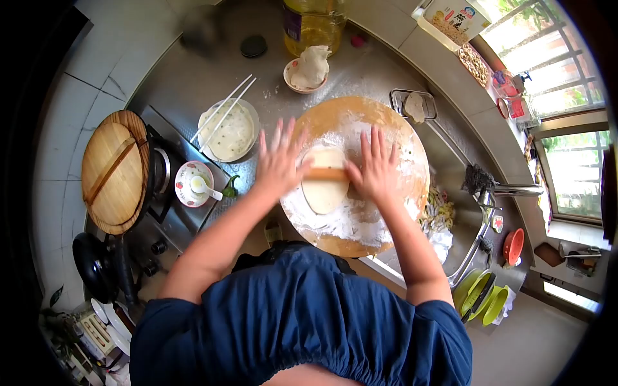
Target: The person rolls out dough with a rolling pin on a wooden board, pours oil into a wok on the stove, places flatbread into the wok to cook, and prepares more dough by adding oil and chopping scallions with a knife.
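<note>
A wooden rolling pin [326, 174] lies across a flattened oval of dough [324, 197] on a round, floured wooden board [335, 107]. My left hand [277, 161] is at the pin's left end, slightly blurred, with fingers stretched out and spread. At its right end, my right hand [374, 168] presses with palm down and fingers extended forward. Neither hand wraps around the pin. Left of the board stands a bowl of pale, green-flecked mixture [230, 136], with two white chopsticks [223, 116] resting across it.
A small bowl [183, 192] with a white spoon sits left, beside a green pepper [230, 187]. Behind the board are a bowl heaped with dough [313, 67] and an oil jug [312, 29]. A sink [465, 241] borders the right side; a lidded pan [112, 180] is far left.
</note>
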Motion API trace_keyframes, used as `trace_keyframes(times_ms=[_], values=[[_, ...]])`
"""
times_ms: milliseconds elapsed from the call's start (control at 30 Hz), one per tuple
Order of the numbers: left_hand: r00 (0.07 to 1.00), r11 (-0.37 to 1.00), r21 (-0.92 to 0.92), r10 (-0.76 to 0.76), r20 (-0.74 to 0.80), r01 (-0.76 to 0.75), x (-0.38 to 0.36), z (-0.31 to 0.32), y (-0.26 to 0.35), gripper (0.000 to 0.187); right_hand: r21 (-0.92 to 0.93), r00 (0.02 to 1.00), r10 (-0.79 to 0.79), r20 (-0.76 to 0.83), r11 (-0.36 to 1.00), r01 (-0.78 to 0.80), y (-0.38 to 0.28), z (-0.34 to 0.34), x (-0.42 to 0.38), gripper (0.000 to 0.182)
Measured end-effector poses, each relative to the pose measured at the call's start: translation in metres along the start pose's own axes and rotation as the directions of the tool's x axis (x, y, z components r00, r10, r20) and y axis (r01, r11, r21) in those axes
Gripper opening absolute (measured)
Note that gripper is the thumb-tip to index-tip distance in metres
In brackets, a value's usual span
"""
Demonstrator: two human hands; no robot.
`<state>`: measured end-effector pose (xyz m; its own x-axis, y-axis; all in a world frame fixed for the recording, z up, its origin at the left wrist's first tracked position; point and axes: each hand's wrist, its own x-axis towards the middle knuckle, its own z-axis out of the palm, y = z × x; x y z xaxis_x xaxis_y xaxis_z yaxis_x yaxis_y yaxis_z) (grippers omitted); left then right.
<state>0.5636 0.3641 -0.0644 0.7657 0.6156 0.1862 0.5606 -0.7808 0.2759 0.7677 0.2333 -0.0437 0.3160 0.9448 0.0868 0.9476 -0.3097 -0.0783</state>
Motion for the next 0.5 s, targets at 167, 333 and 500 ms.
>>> trace_keyframes(times_ms=[167, 333, 500], values=[[0.978, 0.999, 0.011, 0.029, 0.208, -0.032, -0.061, -0.010, 0.019, 0.071, 0.085, 0.987, -0.035, 0.158, 0.996, 0.022, -0.009, 0.002, -0.071, 0.087], [1.000, 0.997, 0.071, 0.023, -0.006, -0.023, 0.043, 0.004, -0.012, 0.072, -0.001, 0.996, 0.052, -0.078, 0.999, -0.052, 0.005, 0.013, 0.041, 0.080], [0.999, 0.998, 0.046, 0.052, -0.004, -0.052, -0.005, 0.001, 0.001, 0.073, -0.004, 0.999, 0.030, -0.017, 1.000, -0.030, -0.002, 0.011, -0.012, 0.082]])
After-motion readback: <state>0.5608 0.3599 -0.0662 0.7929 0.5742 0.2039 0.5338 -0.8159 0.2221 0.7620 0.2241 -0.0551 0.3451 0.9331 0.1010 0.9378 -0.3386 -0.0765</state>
